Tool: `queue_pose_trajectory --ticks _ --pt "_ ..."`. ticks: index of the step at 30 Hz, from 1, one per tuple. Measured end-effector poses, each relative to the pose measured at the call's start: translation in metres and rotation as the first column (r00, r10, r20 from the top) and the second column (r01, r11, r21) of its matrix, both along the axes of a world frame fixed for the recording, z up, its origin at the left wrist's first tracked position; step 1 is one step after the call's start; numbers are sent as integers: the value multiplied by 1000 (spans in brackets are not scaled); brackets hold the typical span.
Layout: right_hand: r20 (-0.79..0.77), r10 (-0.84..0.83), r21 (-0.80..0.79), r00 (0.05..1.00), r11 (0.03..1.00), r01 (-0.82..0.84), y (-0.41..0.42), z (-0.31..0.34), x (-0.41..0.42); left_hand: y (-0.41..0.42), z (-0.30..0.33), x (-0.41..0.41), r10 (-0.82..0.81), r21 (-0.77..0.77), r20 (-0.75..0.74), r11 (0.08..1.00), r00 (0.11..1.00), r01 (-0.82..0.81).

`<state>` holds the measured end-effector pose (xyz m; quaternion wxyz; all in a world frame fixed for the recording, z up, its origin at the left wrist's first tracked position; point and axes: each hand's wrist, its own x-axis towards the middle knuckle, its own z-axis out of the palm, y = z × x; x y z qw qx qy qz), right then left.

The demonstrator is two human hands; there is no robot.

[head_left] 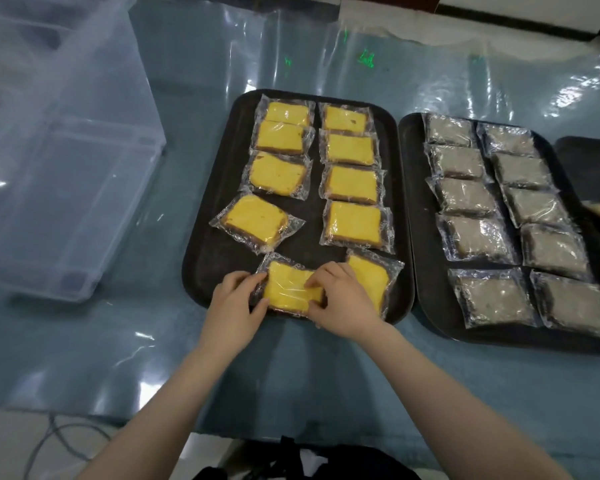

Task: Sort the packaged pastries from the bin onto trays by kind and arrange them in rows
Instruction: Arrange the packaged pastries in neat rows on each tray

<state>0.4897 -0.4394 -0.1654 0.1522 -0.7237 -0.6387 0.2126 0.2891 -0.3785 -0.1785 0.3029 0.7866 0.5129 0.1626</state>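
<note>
- Both hands are on one packet right now: the left hand (234, 301) pinches the left end of the yellow cake packet (291, 288), fingers curled over its edge, and the right hand (340, 299) clasps the right end, thumb underneath and fingers on top.
- That packet sits at the near edge of the left tray (222, 188), directly ahead of the hands, with its long axis running left to right and tipped a little off the tray's lines.
- Neither hand is nearer than the other (one end apiece), so I'd judge the coming move as a two-handed nudge or turn, squaring it under the left column.
- Just to the right, partly under the right hand, the neighbouring packet (371, 277) closes out the right column; the two look to be touching or overlapping at the wrap, though the hand hides the seam.
- One step up the left column, the skewed packet (258, 221) lies rotated and hangs over the tray's left rim; likely the next thing to straighten.
- Further up, the yellow packets stand in two tidy columns.
- On the right tray (430, 296), grey packets (496, 296) fill two columns, already in order.
- Far left on the worktop (326, 368), the clear bin (66, 168) looks emptied, as far as the blur allows.
</note>
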Motion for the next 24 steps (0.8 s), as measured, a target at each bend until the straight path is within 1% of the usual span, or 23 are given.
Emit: queue_pose_trajectory --ticks 2,4,6,7,9,10,11,14,18,19,20,22,23,24 --pt "-69 4 -17 998 1000 -5 0 1 3 0 3 9 -55 69 10 996 998 54" --pt "-159 26 -26 987 999 -31 0 2 2 2 4 22 -156 102 5 983 988 155" --pt "-226 10 -7 974 1000 -11 -1 3 1 4 2 35 -233 28 -49 972 971 235" --pt "-229 -36 12 973 999 40 -2 4 5 5 -2 38 -264 -15 -107 964 959 264" --pt "-151 -175 21 973 983 180 -6 4 19 4 -11 40 -317 -32 -265 947 911 320" --pt "-82 -228 5 970 973 229 -11 4 29 4 -14 39 -331 -26 -314 940 890 341" --pt "-20 -248 -27 968 968 248 -16 4 40 3 -15 38 -339 -25 -338 936 878 351" --pt "90 -177 -147 980 971 189 -32 5 58 5 -16 36 -360 -46 -359 928 861 369" --pt "222 -86 -235 971 962 139 -37 10 53 6 -15 35 -381 -55 -364 920 850 388" --pt "208 -62 -254 976 960 115 -37 12 52 7 -15 34 -382 -58 -362 920 850 388" --pt "157 -53 -266 986 959 94 -37 15 52 9 -15 32 -374 -60 -362 924 854 379" --pt "15 -69 -255 997 964 71 -37 22 58 14 -17 28 -338 -52 -377 937 862 344" --pt "-20 -58 -233 998 971 51 -37 24 61 16 -18 25 -322 -40 -390 942 862 334" --pt "-14 -20 -219 1000 976 17 -37 25 64 18 -19 23 -315 -29 -401 943 861 331"
